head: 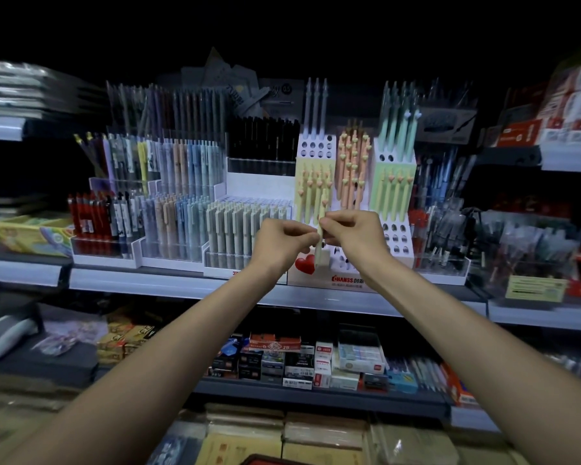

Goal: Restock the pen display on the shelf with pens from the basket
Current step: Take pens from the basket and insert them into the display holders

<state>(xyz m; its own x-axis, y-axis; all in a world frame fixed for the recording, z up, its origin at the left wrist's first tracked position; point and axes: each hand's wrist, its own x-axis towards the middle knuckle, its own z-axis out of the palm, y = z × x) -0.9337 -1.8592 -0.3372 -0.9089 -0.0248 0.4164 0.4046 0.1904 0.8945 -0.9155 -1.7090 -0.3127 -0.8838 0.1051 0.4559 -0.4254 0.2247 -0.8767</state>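
Helper: Pen (320, 229) goes where? It stands upright in the middle of the frame, right in front of the white display (341, 280).
Friend: Both hands pinch it. The left hand (284, 239) and the right hand (353, 233) each curl their fingertips round its middle.
Helper: Is it heavy?
Friend: No. I think it is light, thin and stiff. It looks smooth, so it may slip. Hold it near the middle, not by the top.
Helper: Is there room?
Friend: Not much. Yellow pens (311, 193) stand close behind it. Empty holes (317, 147) show higher up, and more sit at the lower right. Go straight down, so you don't bump the neighbours or the shelf edge (182, 285).
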